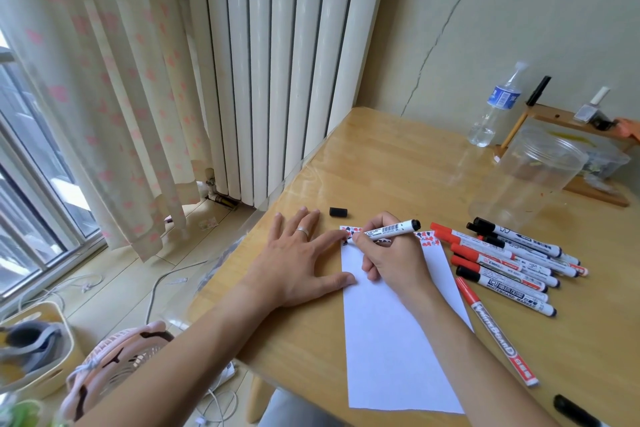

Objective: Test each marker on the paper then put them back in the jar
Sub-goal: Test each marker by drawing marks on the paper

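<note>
A white sheet of paper (391,340) lies on the wooden table (381,166), with red and black scribbles along its far edge. My right hand (391,260) grips a black-ended whiteboard marker (391,229), its tip down on the paper's top left corner. My left hand (298,256) lies flat with fingers spread, pressing the paper's left edge. The marker's black cap (338,212) lies on the table just beyond the hands. Several red and black markers (509,260) lie in a pile right of the paper. The clear plastic jar (530,177) stands open behind them.
A water bottle (495,107) stands at the back by the wall, next to a wooden rack (568,121) with small items. One red marker (495,329) lies alone along the paper's right side. A black marker (575,412) lies at the front right edge. A radiator and curtain are left of the table.
</note>
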Tool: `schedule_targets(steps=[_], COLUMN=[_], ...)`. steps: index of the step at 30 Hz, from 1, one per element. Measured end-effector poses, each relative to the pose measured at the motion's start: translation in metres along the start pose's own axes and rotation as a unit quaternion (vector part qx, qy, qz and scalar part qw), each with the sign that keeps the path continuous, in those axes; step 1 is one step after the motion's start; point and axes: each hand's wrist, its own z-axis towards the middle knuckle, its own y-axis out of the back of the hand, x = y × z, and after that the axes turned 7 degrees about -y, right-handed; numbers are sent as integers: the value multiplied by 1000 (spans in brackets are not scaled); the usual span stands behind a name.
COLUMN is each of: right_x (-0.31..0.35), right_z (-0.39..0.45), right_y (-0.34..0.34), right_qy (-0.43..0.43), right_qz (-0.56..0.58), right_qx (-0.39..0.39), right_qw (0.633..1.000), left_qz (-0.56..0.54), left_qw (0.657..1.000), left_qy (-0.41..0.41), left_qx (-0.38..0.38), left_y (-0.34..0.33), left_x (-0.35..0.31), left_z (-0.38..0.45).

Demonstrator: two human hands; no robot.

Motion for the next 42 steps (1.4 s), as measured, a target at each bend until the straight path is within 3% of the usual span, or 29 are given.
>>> schedule_targets(steps=[18, 26, 33, 37, 42], right_x=[-3, -6, -7, -10, -6], right_z=[1, 6, 7, 7, 5], right_y=[3, 12, 13, 14, 14], right_qy=[-10, 2, 11, 20, 7], right_qz=[15, 149, 178, 185, 204], right_qx=[15, 4, 0, 6, -4], right_qw=[1000, 989, 984, 983, 979], left_qz=[-5, -40, -79, -57, -142], left_qw=[1000, 999, 984, 982, 961], left_qy=[-2, 14, 82, 78, 12], left_qx=[-6, 7, -140, -163, -235], left_y=[-1, 9, 20, 2, -1], left_x=[2, 4, 1, 2, 5], left_z=[0, 7, 64, 79, 73])
